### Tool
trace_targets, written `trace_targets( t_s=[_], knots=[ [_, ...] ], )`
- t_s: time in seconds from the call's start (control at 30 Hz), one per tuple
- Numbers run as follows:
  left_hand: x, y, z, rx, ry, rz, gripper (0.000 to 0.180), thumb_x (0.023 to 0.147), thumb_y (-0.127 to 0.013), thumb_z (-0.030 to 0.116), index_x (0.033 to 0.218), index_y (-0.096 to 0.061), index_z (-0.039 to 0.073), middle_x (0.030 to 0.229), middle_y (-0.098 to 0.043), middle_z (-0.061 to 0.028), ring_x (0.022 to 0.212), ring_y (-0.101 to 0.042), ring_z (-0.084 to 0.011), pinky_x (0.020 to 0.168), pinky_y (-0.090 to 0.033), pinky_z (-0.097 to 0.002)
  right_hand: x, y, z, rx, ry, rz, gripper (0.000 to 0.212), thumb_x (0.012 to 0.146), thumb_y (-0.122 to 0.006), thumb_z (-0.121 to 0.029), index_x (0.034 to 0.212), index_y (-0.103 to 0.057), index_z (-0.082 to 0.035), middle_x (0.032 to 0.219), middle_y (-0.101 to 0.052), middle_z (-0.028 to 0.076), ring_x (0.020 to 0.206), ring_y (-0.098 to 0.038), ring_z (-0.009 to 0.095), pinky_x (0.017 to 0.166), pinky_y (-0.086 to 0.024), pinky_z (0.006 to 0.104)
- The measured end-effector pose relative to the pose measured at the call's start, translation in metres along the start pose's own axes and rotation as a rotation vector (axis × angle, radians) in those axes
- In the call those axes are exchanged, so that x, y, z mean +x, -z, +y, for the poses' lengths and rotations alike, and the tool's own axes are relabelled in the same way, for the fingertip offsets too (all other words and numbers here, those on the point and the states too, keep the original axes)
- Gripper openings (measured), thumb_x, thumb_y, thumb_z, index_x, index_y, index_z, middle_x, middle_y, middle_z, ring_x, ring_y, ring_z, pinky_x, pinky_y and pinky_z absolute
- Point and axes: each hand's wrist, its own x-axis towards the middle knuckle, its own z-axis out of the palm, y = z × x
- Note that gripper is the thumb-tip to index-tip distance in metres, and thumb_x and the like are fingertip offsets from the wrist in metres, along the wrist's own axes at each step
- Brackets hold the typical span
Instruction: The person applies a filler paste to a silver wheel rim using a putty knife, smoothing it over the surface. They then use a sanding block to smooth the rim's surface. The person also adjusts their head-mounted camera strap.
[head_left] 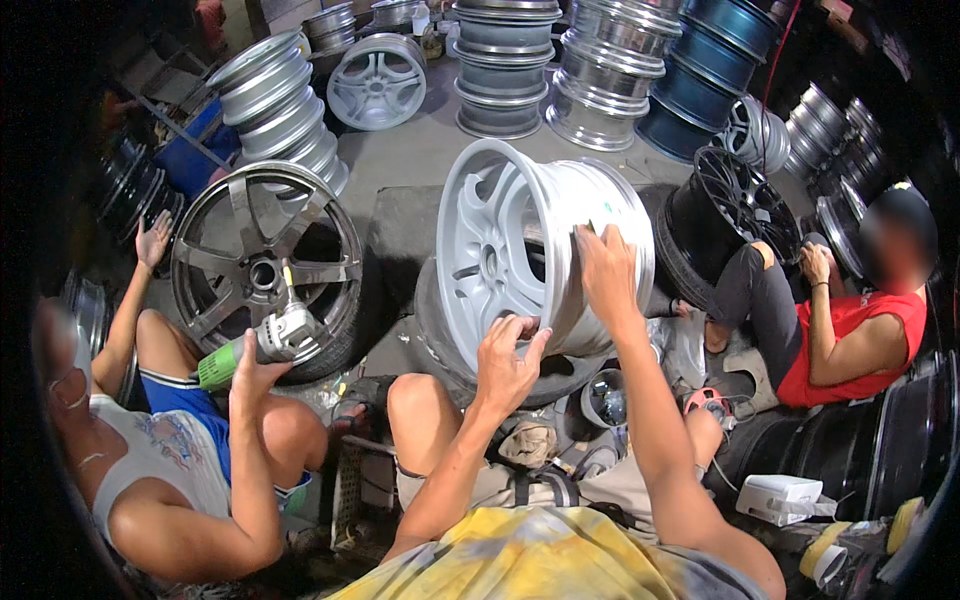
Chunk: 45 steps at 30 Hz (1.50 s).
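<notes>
A pale grey alloy wheel rim (pixel 490 265) stands upright before me, tilted slightly, its spoked face turned left and its barrel to the right. It rests on a tire (pixel 440 325) lying flat beneath it. At the lower edge of the rim's face, my left hand (pixel 512 365) is closed, with fingers curled at the lip. My right hand (pixel 608 270) presses its bent fingers on the top of the barrel. A small dark flat piece (pixel 585 231) shows at those fingertips; its kind is unclear.
At left a co-worker holds a green-and-grey angle grinder (pixel 270 340) against a dark wheel (pixel 265 270). A person in red (pixel 860 345) sits at right by a black wheel (pixel 735 215). Stacked rims (pixel 505 70) stand behind. A bowl (pixel 605 397) and a white box (pixel 780 497) lie near me.
</notes>
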Motion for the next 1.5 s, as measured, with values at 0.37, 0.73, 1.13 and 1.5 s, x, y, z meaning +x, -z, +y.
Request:
trace_targets(
  t_s=[0.37,0.73,1.13,1.5],
  knots=[
    [-0.007,-0.004,-0.003,0.009,0.015,-0.010,0.016,0.089,-0.073,0.008,0.096,-0.063,-0.003,0.087,-0.065,-0.0152,0.083,-0.064,-0.0327,0.075,-0.051,-0.0418,-0.007,0.006,-0.008,0.013,-0.013,0.001,0.022,0.095,-0.058,-0.010,0.111,-0.073,-0.005,0.089,-0.058,0.016,0.086,-0.060,0.035,0.078,-0.039,0.0457],
    [-0.005,-0.008,0.001,-0.037,0.010,0.023,0.016,0.089,-0.072,0.007,0.095,-0.062,-0.004,0.086,-0.064,-0.0164,0.081,-0.064,-0.0333,0.075,-0.051,-0.0421,-0.007,-0.005,-0.010,0.103,-0.061,0.077,0.020,0.096,-0.061,-0.013,0.110,-0.074,-0.006,0.087,-0.057,0.015,0.080,-0.056,0.033,0.072,-0.036,0.0427],
    [-0.001,-0.006,0.006,-0.022,0.008,0.007,0.015,0.091,-0.071,0.005,0.097,-0.063,-0.007,0.087,-0.067,-0.0171,0.078,-0.068,-0.0287,0.074,-0.054,-0.0375,0.021,0.000,0.000,-0.022,0.034,0.013,0.022,0.095,-0.060,-0.013,0.112,-0.073,-0.007,0.091,-0.059,0.014,0.084,-0.059,0.030,0.076,-0.038,0.0432],
    [0.000,-0.003,0.000,-0.040,0.021,-0.018,0.015,0.090,-0.071,0.006,0.097,-0.064,-0.005,0.087,-0.066,-0.0171,0.079,-0.067,-0.0314,0.074,-0.053,-0.0401,0.022,-0.004,0.009,-0.049,0.058,0.009,0.026,0.095,-0.060,-0.013,0.117,-0.072,-0.008,0.091,-0.058,0.013,0.086,-0.060,0.030,0.076,-0.037,0.0420]
  ],
)
